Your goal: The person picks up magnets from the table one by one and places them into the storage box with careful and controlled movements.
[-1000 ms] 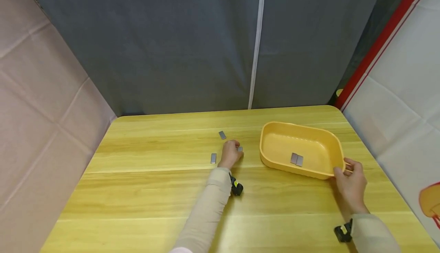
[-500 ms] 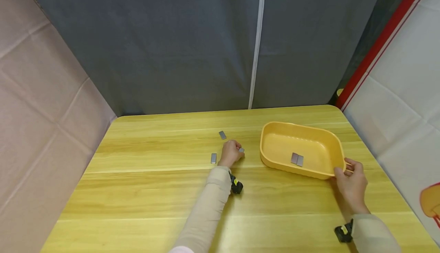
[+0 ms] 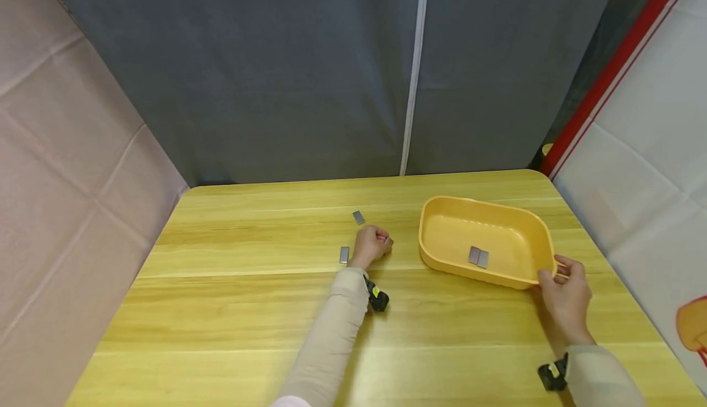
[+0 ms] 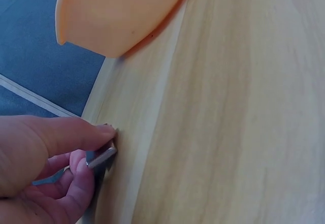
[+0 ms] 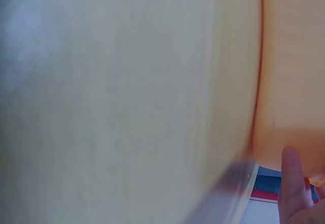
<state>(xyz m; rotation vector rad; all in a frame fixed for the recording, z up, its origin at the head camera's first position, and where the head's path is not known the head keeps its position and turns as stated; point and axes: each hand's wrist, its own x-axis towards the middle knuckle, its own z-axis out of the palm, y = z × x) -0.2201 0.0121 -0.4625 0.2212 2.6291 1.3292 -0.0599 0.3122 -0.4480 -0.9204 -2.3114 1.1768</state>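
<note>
My left hand (image 3: 369, 246) pinches a small flat grey rectangular piece (image 4: 103, 155) between thumb and fingers, close to the tabletop. Whether the piece still touches the wood, I cannot tell. Two similar pieces lie near this hand: one grey piece (image 3: 359, 217) just beyond it and another grey piece (image 3: 344, 255) to its left. On the right, a yellow plastic tray (image 3: 442, 223) holds two such pieces (image 3: 478, 257) side by side on its floor. My right hand (image 3: 567, 296) grips the tray's near right corner, thumb at the rim and fingers around the outside.
The tray stands on a yellow wood-grain table (image 3: 232, 309). A dark grey curtain (image 3: 276, 88) hangs behind the far edge. White cloth panels (image 3: 635, 167) flank both sides, and a black wrist camera (image 3: 378, 296) sits on the left wrist.
The left hand's piece, flat on the table a second ago, has been tipped up between the fingertips. The right hand and the tray stay in place.
</note>
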